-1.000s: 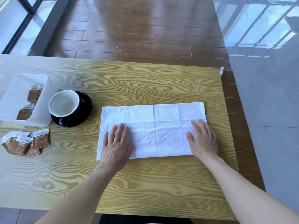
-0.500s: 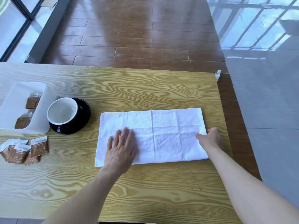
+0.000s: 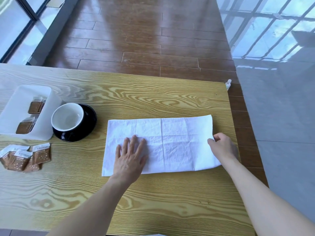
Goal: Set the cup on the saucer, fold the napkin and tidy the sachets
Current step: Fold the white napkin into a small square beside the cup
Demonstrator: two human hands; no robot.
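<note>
A white napkin (image 3: 170, 142), folded into a long strip, lies flat on the wooden table (image 3: 153, 201). My left hand (image 3: 130, 156) presses flat on its left part, fingers spread. My right hand (image 3: 221, 147) pinches the napkin's right edge. A black cup with a white inside (image 3: 67, 117) stands on a black saucer (image 3: 89, 119) at the left. Several brown sachets (image 3: 25, 158) lie loose on the table in front of a white box (image 3: 25, 109). More sachets (image 3: 35, 107) sit inside the box.
The table's right edge (image 3: 238, 150) runs just beyond my right hand, with wooden and grey floor past it. A small white object (image 3: 228, 83) sticks up at the table's far right corner.
My right hand slid from lying flat on the napkin to its right edge and closed on it. My left hand stayed pressing the left part.
</note>
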